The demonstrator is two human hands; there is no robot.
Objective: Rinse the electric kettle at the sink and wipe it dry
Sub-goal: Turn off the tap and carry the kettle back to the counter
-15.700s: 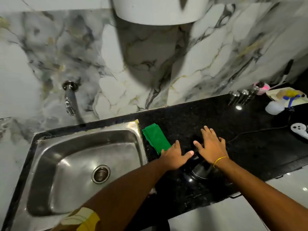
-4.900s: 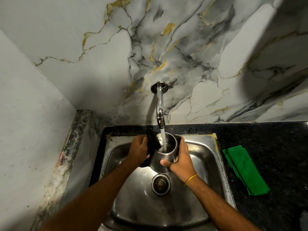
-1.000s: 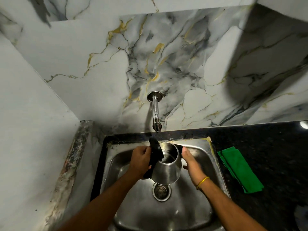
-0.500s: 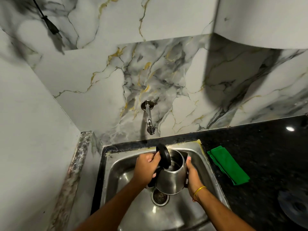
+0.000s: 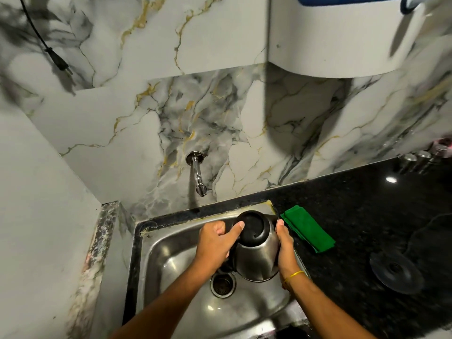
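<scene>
A steel electric kettle with a black lid hangs over the steel sink, above the drain. Its lid is down over the mouth. My left hand grips the handle side, thumb resting on the lid. My right hand presses flat against the kettle's right wall. The wall tap above the sink gives no water. A folded green cloth lies on the black counter just right of the sink.
The kettle's round black base sits on the black counter at the right. Small metal containers stand by the back wall. A white appliance hangs above. A black plug dangles at the upper left.
The kettle's lid, raised half a second ago, is now down with my left thumb on it. The kettle has moved slightly right. The tap ran water earlier and has stopped.
</scene>
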